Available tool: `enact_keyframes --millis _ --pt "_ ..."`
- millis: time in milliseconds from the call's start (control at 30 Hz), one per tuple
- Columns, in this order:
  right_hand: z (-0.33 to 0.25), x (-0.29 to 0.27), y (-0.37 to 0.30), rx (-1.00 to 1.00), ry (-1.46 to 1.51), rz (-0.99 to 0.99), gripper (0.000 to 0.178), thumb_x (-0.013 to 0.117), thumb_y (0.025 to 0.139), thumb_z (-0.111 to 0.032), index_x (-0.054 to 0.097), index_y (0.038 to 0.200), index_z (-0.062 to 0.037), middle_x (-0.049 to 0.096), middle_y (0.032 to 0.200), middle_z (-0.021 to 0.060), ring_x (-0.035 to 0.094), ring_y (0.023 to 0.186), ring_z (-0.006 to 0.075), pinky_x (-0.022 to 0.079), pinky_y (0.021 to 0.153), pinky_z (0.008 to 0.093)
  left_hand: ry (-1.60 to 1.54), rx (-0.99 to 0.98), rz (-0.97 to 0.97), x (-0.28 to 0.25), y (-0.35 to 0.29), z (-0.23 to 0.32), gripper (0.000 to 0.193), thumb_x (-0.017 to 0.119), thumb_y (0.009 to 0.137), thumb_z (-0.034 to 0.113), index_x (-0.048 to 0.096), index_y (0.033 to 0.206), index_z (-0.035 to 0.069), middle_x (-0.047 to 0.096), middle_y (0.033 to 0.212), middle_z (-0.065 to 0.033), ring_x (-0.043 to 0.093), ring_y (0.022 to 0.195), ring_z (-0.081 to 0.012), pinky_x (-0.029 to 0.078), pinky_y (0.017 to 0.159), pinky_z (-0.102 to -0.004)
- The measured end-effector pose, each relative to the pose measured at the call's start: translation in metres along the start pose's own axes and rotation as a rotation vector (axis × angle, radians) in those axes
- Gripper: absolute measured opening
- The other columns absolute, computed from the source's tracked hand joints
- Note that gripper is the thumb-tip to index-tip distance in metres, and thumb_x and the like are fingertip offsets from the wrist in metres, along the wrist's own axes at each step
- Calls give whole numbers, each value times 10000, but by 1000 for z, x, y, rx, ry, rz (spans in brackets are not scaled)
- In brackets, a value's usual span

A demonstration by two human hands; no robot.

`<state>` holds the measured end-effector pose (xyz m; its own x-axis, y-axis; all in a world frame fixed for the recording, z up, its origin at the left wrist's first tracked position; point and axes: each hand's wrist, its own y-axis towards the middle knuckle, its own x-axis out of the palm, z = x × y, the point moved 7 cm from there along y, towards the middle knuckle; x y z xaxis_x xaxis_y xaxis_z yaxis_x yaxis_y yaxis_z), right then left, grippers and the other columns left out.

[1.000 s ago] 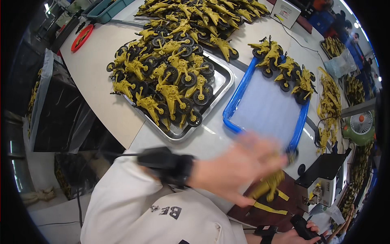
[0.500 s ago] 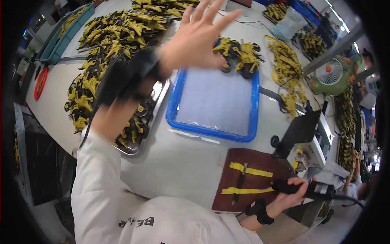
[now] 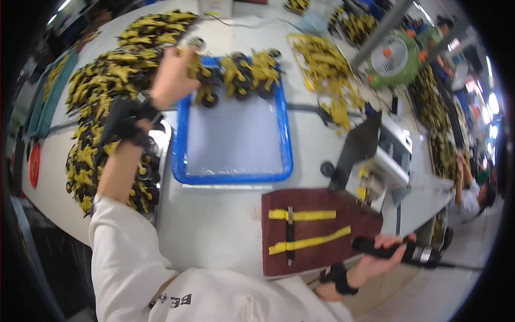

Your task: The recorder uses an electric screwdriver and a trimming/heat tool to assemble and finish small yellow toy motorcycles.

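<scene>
My left hand [image 3: 173, 78] is curled, fingers partly hidden, around a yellow plastic part with black wheels [image 3: 206, 80] at the far left corner of a blue tray [image 3: 179, 155]. Beside it, more yellow parts with black wheels [image 3: 238, 75] lie along the tray's far edge. Clear plastic sheeting lines the tray. At the lower right, my right hand [image 3: 378, 260] is wrapped round a black corded electric screwdriver [image 3: 421, 253], held sideways by a dark red mat [image 3: 316, 263]. Two yellow strips [image 3: 308, 214] and a dark bar [image 3: 290, 236] lie on that mat.
Piles of yellow-and-black parts [image 3: 107, 70] spread over the left, partly on a metal tray [image 3: 166, 137]. A yellow tray of parts [image 3: 322, 56] stands far right, with a green fan [image 3: 394, 59] beyond. A white machine [image 3: 389, 155] and a loose black wheel [image 3: 327, 169] sit beyond the mat.
My left hand has gone from spread in the air over the tray to closed around a part at its far left corner. The view has shifted. My right hand still holds the screwdriver.
</scene>
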<state>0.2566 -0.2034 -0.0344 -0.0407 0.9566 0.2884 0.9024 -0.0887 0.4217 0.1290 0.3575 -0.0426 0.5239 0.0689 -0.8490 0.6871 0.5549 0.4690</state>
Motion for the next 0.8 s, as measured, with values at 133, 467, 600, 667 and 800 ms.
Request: enact_keyframes --millis 133,467,600,667,800 --pt "-31 33 15 -180 168 -84 551 506 873 -439 345 1230 -51 451 617 45 424 463 128 358 474 276 -369 348 17 -95 -81 172 619 675 616 -12 508 1208 56 502 1135 -167 517 1034 -288 458 838 -347" --pt "13 101 61 -56 6 -197 353 583 824 -122 428 1109 16 495 579 53 479 460 129 413 466 258 -542 455 -670 33 -221 277 931 749 596 316 306 1378 76 330 1329 -221 236 1285 -442 174 1039 -564" --pt "-5 87 11 -83 174 -361 528 595 858 -267 313 1213 2 504 634 85 463 460 170 418 450 313 -631 441 -715 35 -220 265 1003 765 594 396 271 1386 31 308 1378 -205 218 1314 -414 135 1050 -579" --pt "-23 87 -2 -136 182 -420 610 593 861 -355 269 1248 -12 508 650 104 463 454 192 422 462 333 -592 465 -653 41 -220 265 1016 764 587 440 279 1382 32 301 1395 -189 227 1317 -393 127 1051 -579" --pt "-42 77 24 -279 44 -266 605 553 871 -425 280 1249 -40 515 635 88 466 456 183 413 484 327 -566 498 -600 41 -219 278 981 755 594 463 315 1369 56 302 1399 -187 248 1309 -379 136 1041 -599"
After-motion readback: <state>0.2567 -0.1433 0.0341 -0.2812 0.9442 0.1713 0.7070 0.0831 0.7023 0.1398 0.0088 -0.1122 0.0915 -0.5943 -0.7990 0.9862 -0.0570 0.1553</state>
